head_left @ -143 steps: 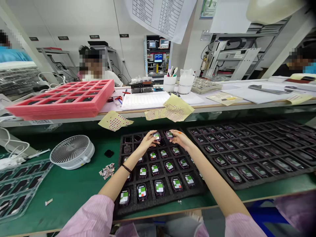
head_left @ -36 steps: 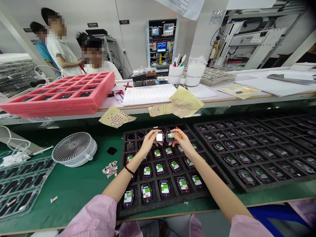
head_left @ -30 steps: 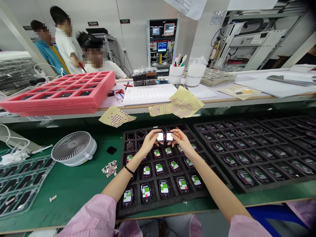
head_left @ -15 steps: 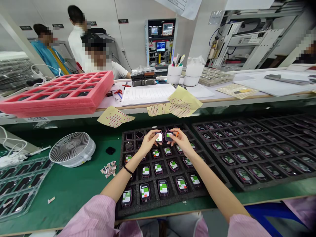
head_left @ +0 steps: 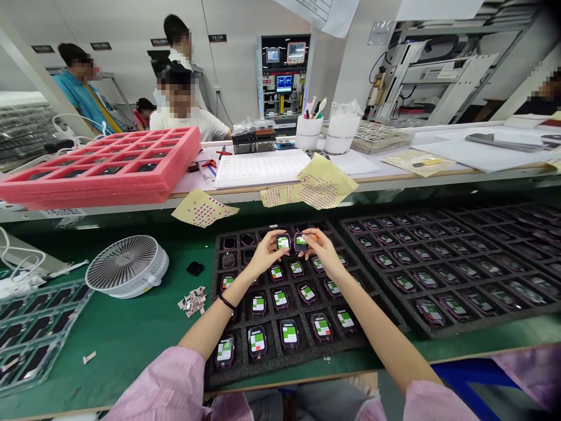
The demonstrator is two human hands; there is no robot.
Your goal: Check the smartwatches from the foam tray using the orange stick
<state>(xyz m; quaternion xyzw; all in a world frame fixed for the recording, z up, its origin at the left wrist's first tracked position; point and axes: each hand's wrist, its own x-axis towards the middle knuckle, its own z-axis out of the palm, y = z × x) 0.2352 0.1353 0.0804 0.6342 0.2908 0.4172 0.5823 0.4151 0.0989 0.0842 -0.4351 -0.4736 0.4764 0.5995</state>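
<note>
Tray of black foam (head_left: 280,358), divided into square cells, on a green tabletop (head_left: 131,339). Over its far part I hold two rounded-rectangular devices side by side, raised above the cells and just apart. My left hand (head_left: 266,255) is curled closed around the left device (head_left: 283,240), thumb at the lower edge of its lit green-and-white display; my right hand (head_left: 323,248) likewise pinches the right device (head_left: 300,243) between thumb and fingers, the thumb lying over the display's edge. A small orange item (head_left: 315,235), too small to identify, shows at the right fingers. In the cells nearer me sit similar devices with green-and-white displays, several bearing a red patch; those in the far left cells are dark. A black band (head_left: 228,301) rings my left wrist.

To the right, a second black foam tray (head_left: 458,324) holds further rows of devices. To the left lie a heap of small pale slips (head_left: 193,301), a flat black square piece (head_left: 195,268), a round white slatted fan (head_left: 129,264) and a clear plastic tray (head_left: 79,314) of dark flat pieces. A pink foam tray (head_left: 109,190) rests on the shelf beyond.
</note>
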